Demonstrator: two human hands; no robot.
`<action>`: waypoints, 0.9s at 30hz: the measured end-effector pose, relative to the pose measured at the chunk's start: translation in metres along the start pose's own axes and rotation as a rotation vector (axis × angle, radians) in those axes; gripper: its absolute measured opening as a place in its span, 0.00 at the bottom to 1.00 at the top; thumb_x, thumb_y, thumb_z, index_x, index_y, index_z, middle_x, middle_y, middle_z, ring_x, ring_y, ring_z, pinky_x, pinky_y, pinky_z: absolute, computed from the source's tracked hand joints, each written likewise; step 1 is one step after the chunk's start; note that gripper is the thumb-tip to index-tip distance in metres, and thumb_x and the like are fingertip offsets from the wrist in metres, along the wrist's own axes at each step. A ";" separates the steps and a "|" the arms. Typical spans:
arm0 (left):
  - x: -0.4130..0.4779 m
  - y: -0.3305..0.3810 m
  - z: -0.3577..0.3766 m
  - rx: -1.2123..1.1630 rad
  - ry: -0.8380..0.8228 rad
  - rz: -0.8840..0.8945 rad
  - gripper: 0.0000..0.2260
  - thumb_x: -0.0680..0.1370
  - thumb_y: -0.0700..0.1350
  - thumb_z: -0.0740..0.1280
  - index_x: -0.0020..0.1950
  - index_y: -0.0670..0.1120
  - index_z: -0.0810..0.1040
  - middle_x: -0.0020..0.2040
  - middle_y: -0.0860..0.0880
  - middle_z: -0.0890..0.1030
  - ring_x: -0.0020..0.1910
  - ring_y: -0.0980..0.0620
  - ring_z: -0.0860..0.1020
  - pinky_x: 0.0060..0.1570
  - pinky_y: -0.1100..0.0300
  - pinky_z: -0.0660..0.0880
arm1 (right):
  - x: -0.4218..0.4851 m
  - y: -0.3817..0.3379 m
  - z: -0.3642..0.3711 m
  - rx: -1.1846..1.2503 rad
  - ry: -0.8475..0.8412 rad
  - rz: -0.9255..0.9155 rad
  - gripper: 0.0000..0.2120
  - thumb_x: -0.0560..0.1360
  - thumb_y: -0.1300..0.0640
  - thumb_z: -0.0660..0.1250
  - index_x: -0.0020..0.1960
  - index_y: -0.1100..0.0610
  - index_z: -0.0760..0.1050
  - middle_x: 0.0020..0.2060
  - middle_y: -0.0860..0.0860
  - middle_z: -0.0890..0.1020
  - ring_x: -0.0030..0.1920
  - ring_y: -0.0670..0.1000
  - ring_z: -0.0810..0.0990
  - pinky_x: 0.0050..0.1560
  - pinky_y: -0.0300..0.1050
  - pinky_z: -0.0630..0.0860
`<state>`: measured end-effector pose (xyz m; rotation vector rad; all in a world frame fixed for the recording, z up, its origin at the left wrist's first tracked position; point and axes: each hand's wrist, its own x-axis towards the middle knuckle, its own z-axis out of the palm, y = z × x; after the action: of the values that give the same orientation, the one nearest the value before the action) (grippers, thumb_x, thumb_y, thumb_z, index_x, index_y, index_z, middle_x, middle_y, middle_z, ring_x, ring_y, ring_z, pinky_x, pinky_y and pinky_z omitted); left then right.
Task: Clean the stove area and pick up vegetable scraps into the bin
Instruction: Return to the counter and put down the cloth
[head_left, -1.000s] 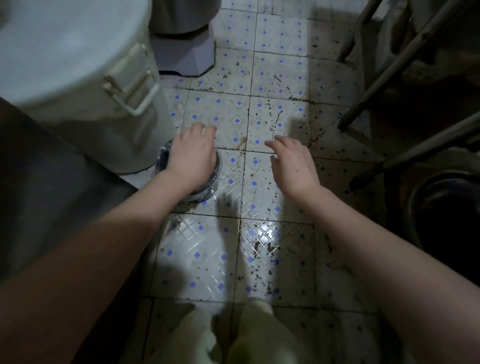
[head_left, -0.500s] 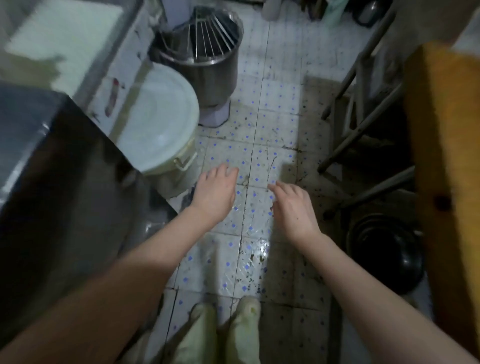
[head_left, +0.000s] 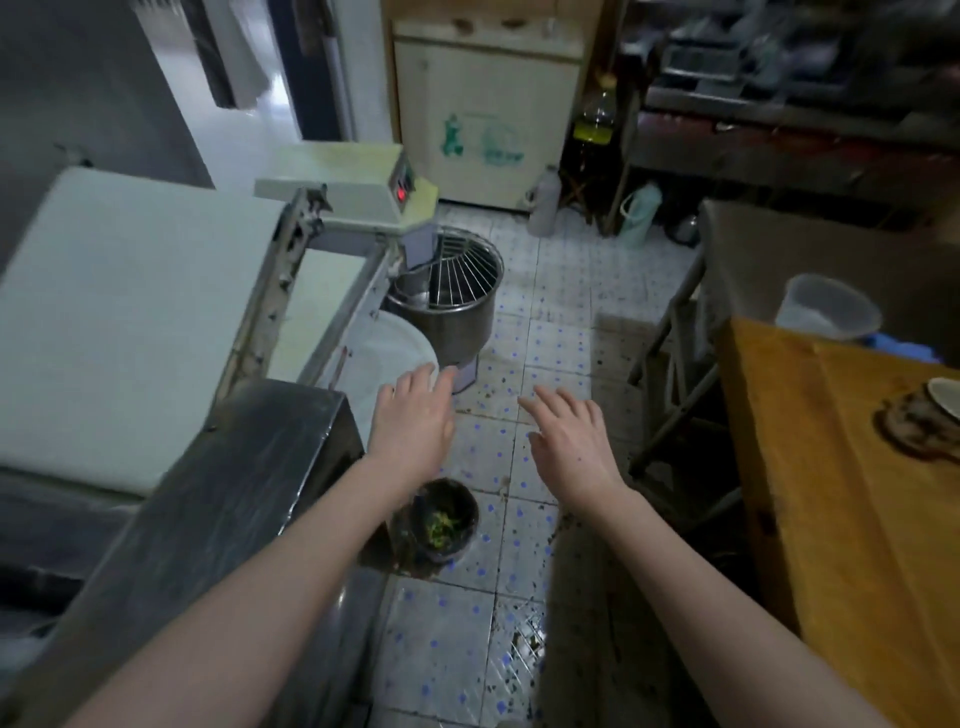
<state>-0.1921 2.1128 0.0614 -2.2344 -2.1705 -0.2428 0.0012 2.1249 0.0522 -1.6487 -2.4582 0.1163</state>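
Observation:
A small dark bin (head_left: 445, 519) stands on the tiled floor beside the steel counter, with green vegetable scraps (head_left: 441, 530) lying inside it. My left hand (head_left: 415, 423) hovers above and just beyond the bin, fingers straight, holding nothing. My right hand (head_left: 569, 441) is stretched out to the right of the bin over the floor, fingers spread and empty. Both hands are well above the floor and touch nothing.
A steel counter (head_left: 208, 519) runs along the left. A white lidded bucket (head_left: 387, 353) and a dough mixer bowl (head_left: 452, 296) stand ahead. A wooden table (head_left: 831, 493) with a plastic cup (head_left: 826, 306) is on the right, metal frame legs (head_left: 670, 395) beside it.
The view rose from close to the floor to standing height. My left hand lifted off the bin, which now shows the green scraps inside. Both hands stay empty.

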 end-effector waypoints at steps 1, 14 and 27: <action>-0.004 -0.006 -0.011 -0.007 0.023 -0.024 0.23 0.79 0.47 0.60 0.72 0.48 0.60 0.70 0.45 0.66 0.67 0.43 0.67 0.61 0.48 0.66 | 0.004 -0.006 -0.008 0.002 0.001 -0.007 0.22 0.77 0.59 0.59 0.71 0.50 0.63 0.72 0.51 0.66 0.72 0.56 0.60 0.70 0.55 0.56; -0.066 -0.112 -0.084 0.174 0.143 -0.489 0.19 0.79 0.48 0.59 0.70 0.49 0.64 0.68 0.47 0.69 0.64 0.45 0.69 0.58 0.49 0.66 | 0.101 -0.113 -0.038 0.089 0.028 -0.436 0.22 0.78 0.56 0.60 0.71 0.51 0.64 0.70 0.49 0.69 0.71 0.53 0.64 0.71 0.53 0.59; -0.262 -0.116 -0.115 0.218 0.136 -1.292 0.19 0.80 0.46 0.57 0.71 0.49 0.62 0.69 0.47 0.67 0.68 0.45 0.66 0.62 0.48 0.65 | 0.078 -0.293 -0.026 0.156 -0.115 -1.228 0.22 0.76 0.58 0.61 0.69 0.52 0.65 0.70 0.51 0.69 0.70 0.56 0.65 0.67 0.53 0.62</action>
<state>-0.3245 1.8426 0.1313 -0.4286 -2.9552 -0.1237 -0.2891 2.0844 0.1335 0.0986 -2.9496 0.2094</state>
